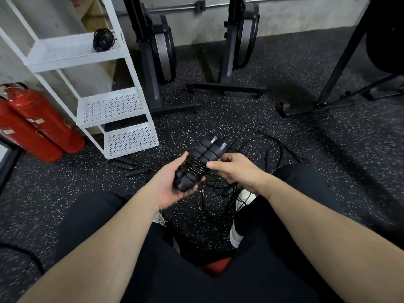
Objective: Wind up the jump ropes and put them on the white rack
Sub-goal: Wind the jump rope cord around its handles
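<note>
Your left hand (pixel 172 186) is clamped round the pair of ribbed black foam jump-rope handles (pixel 200 162), held side by side, with thin black cord already coiled round their middle. Your right hand (pixel 235 169) sits just right of the bundle, fingers curled, pinching the cord where it feeds on.

Loose black cord (pixel 262 149) trails beyond and below your right hand on the speckled rubber floor.

To do it well: keep tension from the right hand, lay turns next to each other, don't let the left grip slacken or the handles will splay. Watch for snags with the second pair of black handles (pixel 129 166) lying left of your left hand.

White perforated metal rack (pixel 129 138) stands up-left of your left hand; one wound black rope (pixel 103 40) sits on its top shelf.
</note>
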`<action>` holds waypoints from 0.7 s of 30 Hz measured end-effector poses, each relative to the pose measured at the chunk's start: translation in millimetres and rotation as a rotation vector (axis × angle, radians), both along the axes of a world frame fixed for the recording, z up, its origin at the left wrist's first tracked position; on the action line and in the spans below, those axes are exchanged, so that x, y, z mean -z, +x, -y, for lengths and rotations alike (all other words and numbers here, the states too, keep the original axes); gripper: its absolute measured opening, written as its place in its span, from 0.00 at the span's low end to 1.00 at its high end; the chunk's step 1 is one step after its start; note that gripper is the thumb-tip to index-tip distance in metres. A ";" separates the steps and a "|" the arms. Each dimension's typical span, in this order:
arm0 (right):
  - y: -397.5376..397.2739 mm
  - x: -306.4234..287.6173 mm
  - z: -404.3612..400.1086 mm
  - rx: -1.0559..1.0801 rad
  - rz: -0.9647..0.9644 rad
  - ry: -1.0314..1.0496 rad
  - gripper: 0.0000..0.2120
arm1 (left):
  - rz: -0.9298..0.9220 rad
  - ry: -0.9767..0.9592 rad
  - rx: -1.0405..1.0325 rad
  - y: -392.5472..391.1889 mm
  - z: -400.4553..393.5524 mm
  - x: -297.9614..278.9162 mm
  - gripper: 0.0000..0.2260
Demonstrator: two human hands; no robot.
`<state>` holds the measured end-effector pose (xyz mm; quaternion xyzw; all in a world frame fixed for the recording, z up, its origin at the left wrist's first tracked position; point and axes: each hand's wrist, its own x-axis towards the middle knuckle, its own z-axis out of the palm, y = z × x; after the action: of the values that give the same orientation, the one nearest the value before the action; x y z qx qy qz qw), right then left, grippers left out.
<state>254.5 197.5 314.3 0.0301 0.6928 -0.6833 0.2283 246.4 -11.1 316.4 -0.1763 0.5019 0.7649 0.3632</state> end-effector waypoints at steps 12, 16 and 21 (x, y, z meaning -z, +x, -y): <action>-0.9 4.4 8.1 0.157 -0.041 0.067 0.16 | -0.310 -0.449 -0.035 2.0 -17.2 2.6 0.19; 0.2 8.7 8.0 0.132 -0.060 0.063 0.13 | -0.488 -0.559 0.174 5.3 -18.4 -1.9 0.14; -2.3 10.3 10.3 0.135 -0.069 0.104 0.13 | -0.600 -0.700 0.325 10.0 -23.5 6.6 0.20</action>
<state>252.2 187.2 304.0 0.0652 0.7312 -0.6609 0.1558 256.5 12.4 309.8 0.0210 0.8324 0.5009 0.2361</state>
